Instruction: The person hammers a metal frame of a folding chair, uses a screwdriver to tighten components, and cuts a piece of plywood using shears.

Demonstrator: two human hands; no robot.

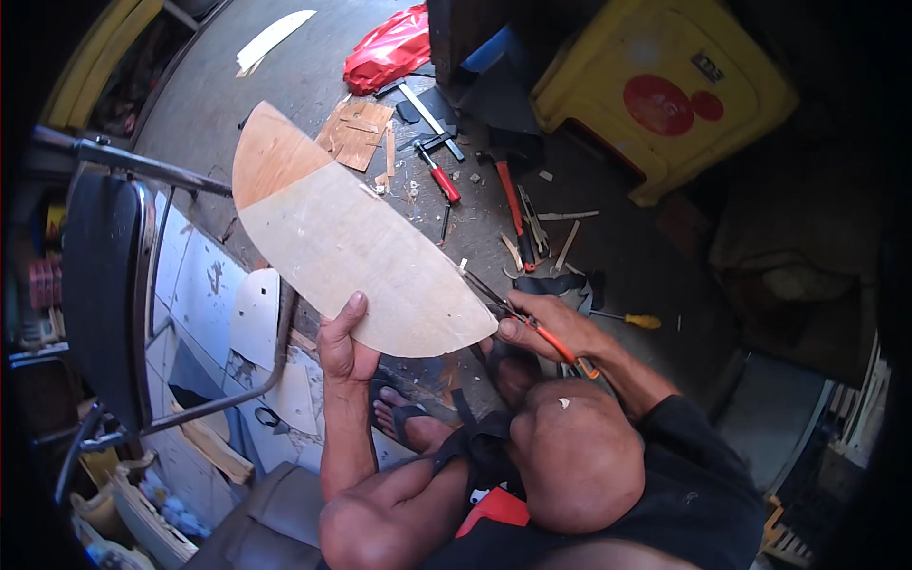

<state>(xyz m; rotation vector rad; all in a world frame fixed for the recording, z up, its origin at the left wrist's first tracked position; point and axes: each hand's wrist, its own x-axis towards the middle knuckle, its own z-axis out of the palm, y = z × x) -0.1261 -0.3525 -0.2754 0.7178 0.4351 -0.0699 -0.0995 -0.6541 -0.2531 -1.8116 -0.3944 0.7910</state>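
A flat half-oval plywood board (356,242) is held up in front of me, pale over most of its face and browner at its far left end. My left hand (348,344) grips its lower edge, thumb on the face and fingers behind. At the board's pointed right end, my right hand (556,328) is closed around a hand tool with orange-and-black handles (554,342). Two thin dark jaws or blades reach from it along the board's edge; its exact kind is unclear. A small pale chip sticks up from the edge near the tool's tip.
On the floor lie a red-handled bar clamp (432,119), a hammer (513,209), a yellow-handled screwdriver (638,320), plywood scraps (359,133) and red plastic wrapping (389,49). A yellow plastic stool (665,95) stands far right, a metal-framed chair (109,294) at left.
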